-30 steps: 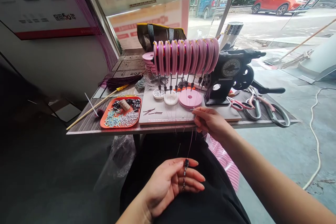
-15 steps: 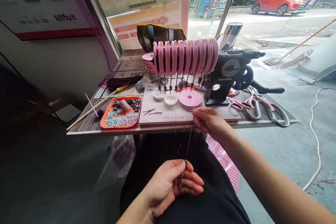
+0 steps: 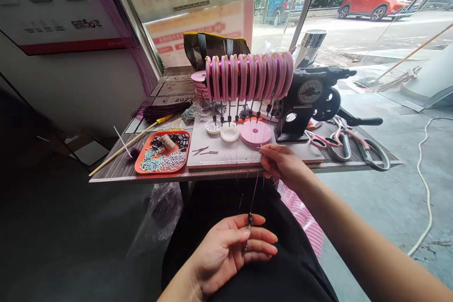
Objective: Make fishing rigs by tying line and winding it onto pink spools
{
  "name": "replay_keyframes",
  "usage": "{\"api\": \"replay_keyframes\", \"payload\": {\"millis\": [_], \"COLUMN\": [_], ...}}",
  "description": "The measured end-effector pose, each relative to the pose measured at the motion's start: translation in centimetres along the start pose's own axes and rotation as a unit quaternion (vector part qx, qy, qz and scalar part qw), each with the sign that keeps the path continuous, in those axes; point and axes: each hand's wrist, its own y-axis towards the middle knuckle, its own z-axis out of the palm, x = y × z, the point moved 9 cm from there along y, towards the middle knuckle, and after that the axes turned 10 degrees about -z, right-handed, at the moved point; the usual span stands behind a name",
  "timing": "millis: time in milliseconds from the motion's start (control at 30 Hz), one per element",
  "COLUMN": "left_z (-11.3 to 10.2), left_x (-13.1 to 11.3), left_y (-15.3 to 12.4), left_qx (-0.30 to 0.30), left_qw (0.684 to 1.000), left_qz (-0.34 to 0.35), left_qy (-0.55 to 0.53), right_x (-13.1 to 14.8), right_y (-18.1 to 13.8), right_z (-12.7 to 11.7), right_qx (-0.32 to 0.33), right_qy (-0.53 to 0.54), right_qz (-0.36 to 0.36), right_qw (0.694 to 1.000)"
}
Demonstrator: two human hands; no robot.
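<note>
My left hand [image 3: 230, 250] rests over my lap, palm up, thumb and fingers pinching a thin thread [image 3: 253, 193] strung with small dark beads [image 3: 249, 219]. The thread runs up to my right hand [image 3: 283, 164], which pinches it at the table's front edge. Behind that hand a row of pink spools [image 3: 247, 76] stands on a rack, with fine threads hanging down from it. A flat pink disc [image 3: 255, 132] and a white spool [image 3: 230, 132] lie on the white board [image 3: 300, 150].
An orange tray [image 3: 139, 159] of mixed beads sits at the left of the table [image 3: 116, 170]. A black hand-crank winder [image 3: 311, 99] stands right of the spools, with scissors [image 3: 325, 141] and pliers [image 3: 371, 153] beside it. A long stick [image 3: 123, 147] lies at the left.
My left fingers shifted slightly along the beaded thread, closing and then spreading again. My right hand has stayed pinching at the table edge.
</note>
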Motion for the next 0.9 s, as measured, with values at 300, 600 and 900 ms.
{"api": "replay_keyframes", "payload": {"millis": [300,600,900], "left_z": [-0.4,3.9,2.6], "left_x": [0.2,-7.3,-7.0], "left_y": [-0.3,2.7,4.3], "left_qx": [-0.005,-0.027,-0.139], "left_qw": [0.998,0.964,0.964], "left_qz": [0.008,0.123,0.126], "left_qy": [0.07,0.235,0.186], "right_x": [-0.2,0.0,0.0], "right_y": [-0.1,-0.7,-3.4], "right_z": [0.0,0.3,-0.5], "right_qx": [-0.003,-0.007,0.006], "right_qy": [0.0,-0.015,-0.1], "right_qz": [0.01,0.018,-0.02], "right_qw": [1.0,1.0,0.995]}}
